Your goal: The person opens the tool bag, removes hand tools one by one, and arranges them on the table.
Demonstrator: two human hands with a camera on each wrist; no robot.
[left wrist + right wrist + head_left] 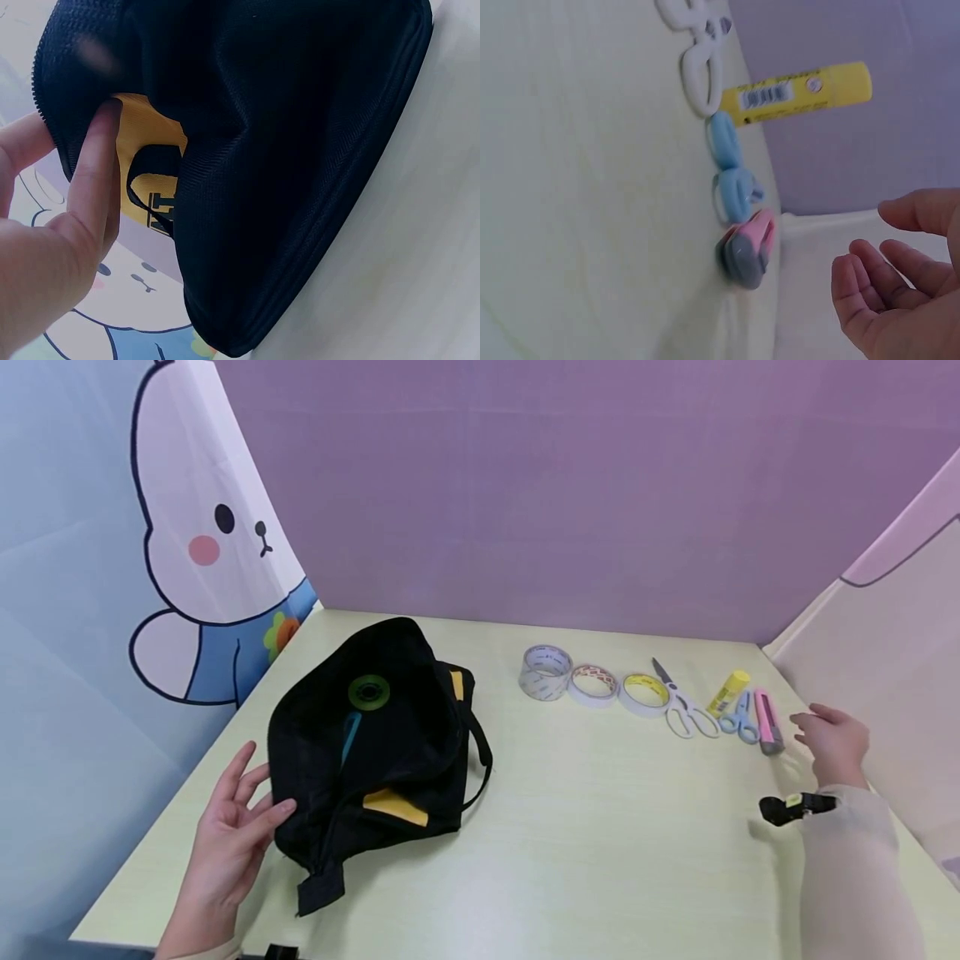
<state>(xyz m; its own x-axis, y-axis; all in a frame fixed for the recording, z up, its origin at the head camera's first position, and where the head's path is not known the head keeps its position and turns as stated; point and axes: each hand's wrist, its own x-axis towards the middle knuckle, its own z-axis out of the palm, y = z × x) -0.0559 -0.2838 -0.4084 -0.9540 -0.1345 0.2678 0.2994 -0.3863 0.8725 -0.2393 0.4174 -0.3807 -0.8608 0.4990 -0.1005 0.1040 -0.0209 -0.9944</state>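
Note:
A black bag (315, 777) with yellow patches lies on the left of the table, its mouth open. My left hand (228, 839) pinches its zippered edge between thumb and fingers, also seen in the left wrist view. Inside the bag show a green tape roll (369, 692) and a slim teal item (350, 735). On the right, my right hand (840, 745) hovers with nothing in it, fingers loosely bent. Nearest to it lies a pink and grey utility knife (768, 722). Beside the knife are small blue scissors (740, 720) and a yellow glue stick (728, 693).
White-handled scissors (692, 714) lie left of the glue stick. Further left stand a yellow-cored tape roll (645, 695), a narrow tape roll (593, 686) and a wide clear tape roll (545, 673). A purple backdrop (525, 493) rises behind the table (600, 843).

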